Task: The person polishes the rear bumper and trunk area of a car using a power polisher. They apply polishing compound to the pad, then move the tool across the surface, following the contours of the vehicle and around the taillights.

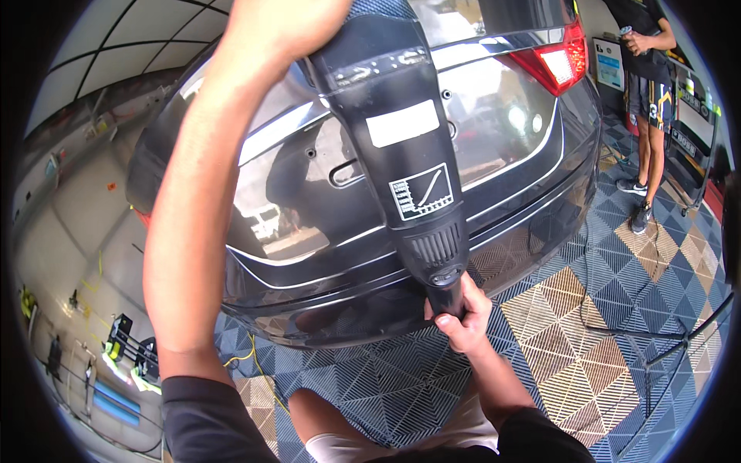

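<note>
A black electric car polisher [399,139] spans the view from the top edge down to the middle, in front of the rear of a dark, glossy car [509,144]. Its housing carries a blank white patch, a printed speed chart and vent slots. At the top edge, my left hand [289,23] grips the polisher's head end; its fingers are partly cut off by the frame. My right hand [466,318] wraps around the narrow tail end, below the vents. The polisher's pad is out of view, so contact with the paint cannot be seen.
A red tail light [553,61] sits at upper right. Another person [648,75] stands beside a black wheeled cart [689,136]. Black stand legs [666,344] and cables cross the tiled floor [570,341]. A yellow cord [255,359] runs near my legs. Equipment [130,347] hangs at left.
</note>
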Demonstrator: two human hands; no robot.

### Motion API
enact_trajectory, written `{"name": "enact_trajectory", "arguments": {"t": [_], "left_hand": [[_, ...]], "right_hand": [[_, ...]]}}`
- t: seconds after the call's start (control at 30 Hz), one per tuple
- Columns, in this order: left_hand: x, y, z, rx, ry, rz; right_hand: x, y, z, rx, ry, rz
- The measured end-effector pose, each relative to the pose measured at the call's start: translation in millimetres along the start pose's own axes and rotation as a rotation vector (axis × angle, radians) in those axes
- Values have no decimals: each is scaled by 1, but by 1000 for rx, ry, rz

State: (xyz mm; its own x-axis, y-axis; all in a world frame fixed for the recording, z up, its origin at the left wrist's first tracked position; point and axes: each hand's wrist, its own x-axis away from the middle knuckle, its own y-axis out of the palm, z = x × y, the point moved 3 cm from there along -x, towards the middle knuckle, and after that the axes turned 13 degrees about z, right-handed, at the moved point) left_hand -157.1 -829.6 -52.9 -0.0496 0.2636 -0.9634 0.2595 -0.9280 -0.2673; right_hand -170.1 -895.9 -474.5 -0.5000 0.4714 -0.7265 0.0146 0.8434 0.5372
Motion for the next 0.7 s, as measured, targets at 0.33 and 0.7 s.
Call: {"name": "enact_trajectory", "arguments": {"t": [0.33, 0.7], "left_hand": [[22, -52, -14, 20, -112, 83], [-6, -2, 15, 49, 91, -89]], "right_hand": [[5, 13, -6, 138, -90, -136], [18, 40, 11, -148, 51, 5]]}}
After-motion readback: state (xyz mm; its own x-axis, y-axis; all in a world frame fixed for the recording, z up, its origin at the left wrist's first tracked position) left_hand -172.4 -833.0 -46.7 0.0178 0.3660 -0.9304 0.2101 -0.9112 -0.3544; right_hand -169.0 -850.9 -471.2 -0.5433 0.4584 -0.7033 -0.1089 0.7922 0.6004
